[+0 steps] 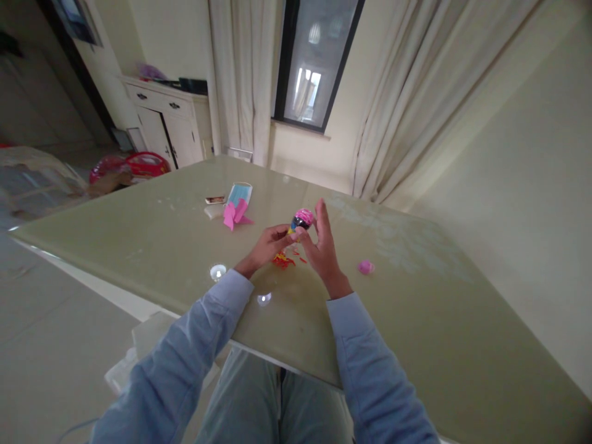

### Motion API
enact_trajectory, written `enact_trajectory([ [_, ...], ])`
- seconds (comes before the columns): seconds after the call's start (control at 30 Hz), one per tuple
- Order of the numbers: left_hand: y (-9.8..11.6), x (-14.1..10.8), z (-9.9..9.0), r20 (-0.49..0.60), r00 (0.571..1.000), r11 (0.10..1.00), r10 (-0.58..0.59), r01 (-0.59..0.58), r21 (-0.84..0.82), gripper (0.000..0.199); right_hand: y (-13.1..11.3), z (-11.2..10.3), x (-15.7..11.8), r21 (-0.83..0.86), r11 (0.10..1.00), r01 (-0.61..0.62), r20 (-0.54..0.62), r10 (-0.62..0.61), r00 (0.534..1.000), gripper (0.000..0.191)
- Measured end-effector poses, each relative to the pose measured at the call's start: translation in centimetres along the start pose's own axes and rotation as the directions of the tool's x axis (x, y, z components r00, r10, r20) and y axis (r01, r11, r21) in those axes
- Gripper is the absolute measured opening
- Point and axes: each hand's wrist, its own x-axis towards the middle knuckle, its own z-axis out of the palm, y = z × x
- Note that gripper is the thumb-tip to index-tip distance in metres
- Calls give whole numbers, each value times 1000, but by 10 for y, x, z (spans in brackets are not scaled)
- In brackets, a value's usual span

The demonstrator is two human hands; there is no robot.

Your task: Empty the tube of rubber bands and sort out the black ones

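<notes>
Above the table, in front of me, is a small round ball with a pink top, a dark band and bits of blue and yellow below. My left hand grips its lower left side with the fingers closed. At its right side, my right hand has the thumb pressed against the lower part, with a finger behind it and the index finger stretched up. Part of the ball is hidden by the fingers. Beneath the hands lies a loose pile of small red and yellow strips. A pink-purple ball rests to the right.
On the glossy greenish table, farther left, are a blue face mask, a pink folded-paper shape, a small dark-topped box and a whitish lump. A white cabinet stands behind. Curtains flank the window.
</notes>
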Motion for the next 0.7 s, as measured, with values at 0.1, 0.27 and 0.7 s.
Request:
enact_trajectory([
  [0.1, -3, 3, -3, -99, 994, 995, -55, 46, -94, 43, -3, -3, 10, -143, 982, 125, -6, -127, 992, 77],
  [0.27, -9, 5, -8, -145, 978, 980, -150, 128, -153, 39, 0, -10, 24, -109, 974, 199, 249, -167, 954, 58],
  [0.7, -11, 5, -12, -102, 976, 932, -193, 150, -330, 46, 5, -14, 35, -44, 992, 120, 221, -107, 969, 68],
])
